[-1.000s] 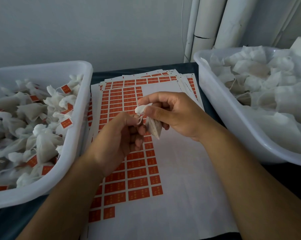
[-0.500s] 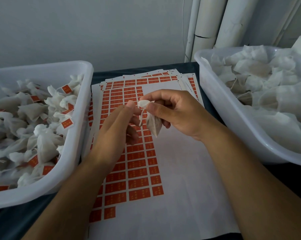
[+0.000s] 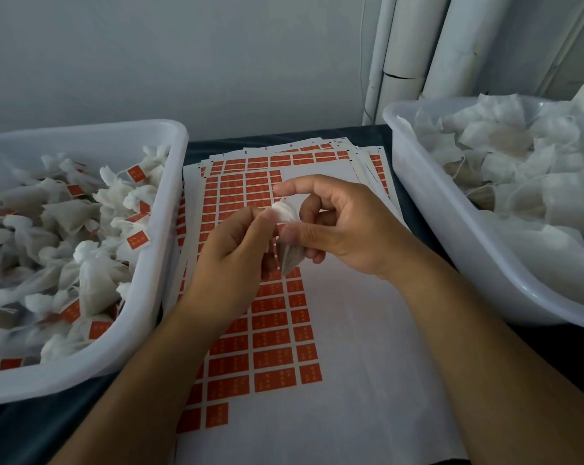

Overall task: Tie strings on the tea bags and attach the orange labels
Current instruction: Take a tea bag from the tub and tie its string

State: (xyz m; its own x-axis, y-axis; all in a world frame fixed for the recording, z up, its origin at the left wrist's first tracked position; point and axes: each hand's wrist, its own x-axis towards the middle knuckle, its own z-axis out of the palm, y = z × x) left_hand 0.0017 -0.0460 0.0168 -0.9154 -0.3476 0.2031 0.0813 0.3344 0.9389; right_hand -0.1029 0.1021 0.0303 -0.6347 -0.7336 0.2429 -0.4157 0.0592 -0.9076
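Note:
A small white tea bag (image 3: pixel 289 256) hangs between my two hands above the sheet of orange labels (image 3: pixel 270 337). My right hand (image 3: pixel 344 229) pinches the bag at its neck with the thumb, the index finger stretched out above. My left hand (image 3: pixel 237 250) has its fingers curled and pinches the bag's bunched white top (image 3: pixel 285 211) beside the right thumb. The string is too thin to make out.
A white tub (image 3: pixel 149 330) on the left holds several tied tea bags with orange labels. A white tub (image 3: pixel 428 196) on the right holds several plain tea bags. More label sheets (image 3: pixel 317 152) are stacked under the top one. White pipes (image 3: pixel 418 45) stand at the back wall.
My left hand has risen from below the bag to its bunched top. My right index finger has lifted and straightened. The bag stays in about the same place.

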